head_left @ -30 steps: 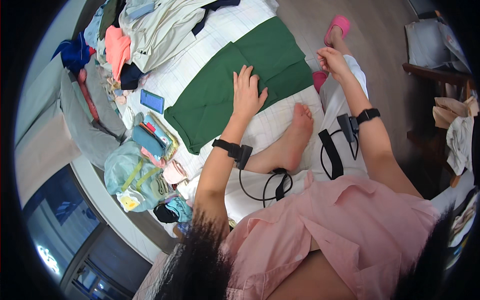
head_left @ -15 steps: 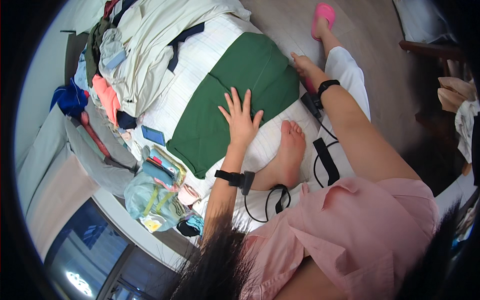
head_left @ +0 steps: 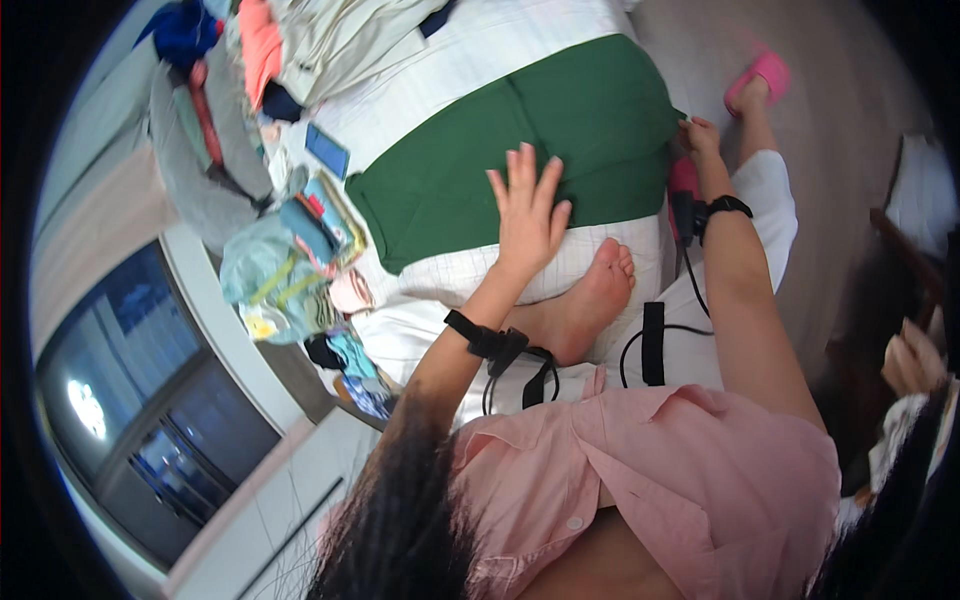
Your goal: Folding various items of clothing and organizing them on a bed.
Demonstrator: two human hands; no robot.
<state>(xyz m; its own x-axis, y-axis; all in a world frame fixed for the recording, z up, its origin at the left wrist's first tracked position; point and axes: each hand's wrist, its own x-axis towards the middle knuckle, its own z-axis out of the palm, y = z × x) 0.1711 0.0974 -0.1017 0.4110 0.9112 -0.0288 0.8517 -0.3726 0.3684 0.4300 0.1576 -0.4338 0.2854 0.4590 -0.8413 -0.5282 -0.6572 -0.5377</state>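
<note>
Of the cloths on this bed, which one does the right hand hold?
The dark green cloth, spread out beneath the left hand; the right hand pinches its edge. The coral cloth and cream cloth lie bunched at upper left.

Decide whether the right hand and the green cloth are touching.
Touching: in the head view, the right hand pinches the edge of the green cloth, drawn out to a point.

Can't read any text or numbers here, tbh. Just getting blur off the flat rectangular blue-screened phone (head_left: 327, 150) and a bright white glow (head_left: 86, 408) off the dark glass window (head_left: 130, 310).
</note>
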